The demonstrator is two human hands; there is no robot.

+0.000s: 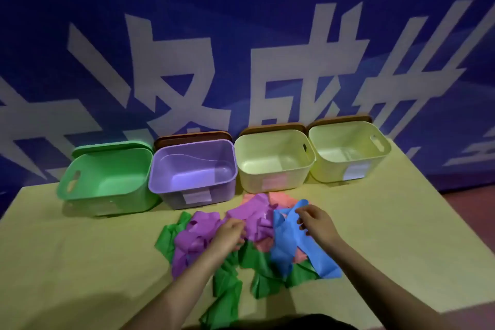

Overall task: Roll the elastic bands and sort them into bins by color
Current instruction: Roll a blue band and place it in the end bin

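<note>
My left hand (230,233) and right hand (317,221) reach forward side by side on bare, outstretched forearms, knuckles up, fingers curled downward, the two slightly apart.

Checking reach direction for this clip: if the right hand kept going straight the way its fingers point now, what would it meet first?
The right hand points up-left over the blue band, so it would probably meet the purple band first, then the pink band before the cream bin. Height above the pile is unclear.

free: table (88,249) left, right of bands heap (241,238) | blocked: bins row (192,169) behind
</note>
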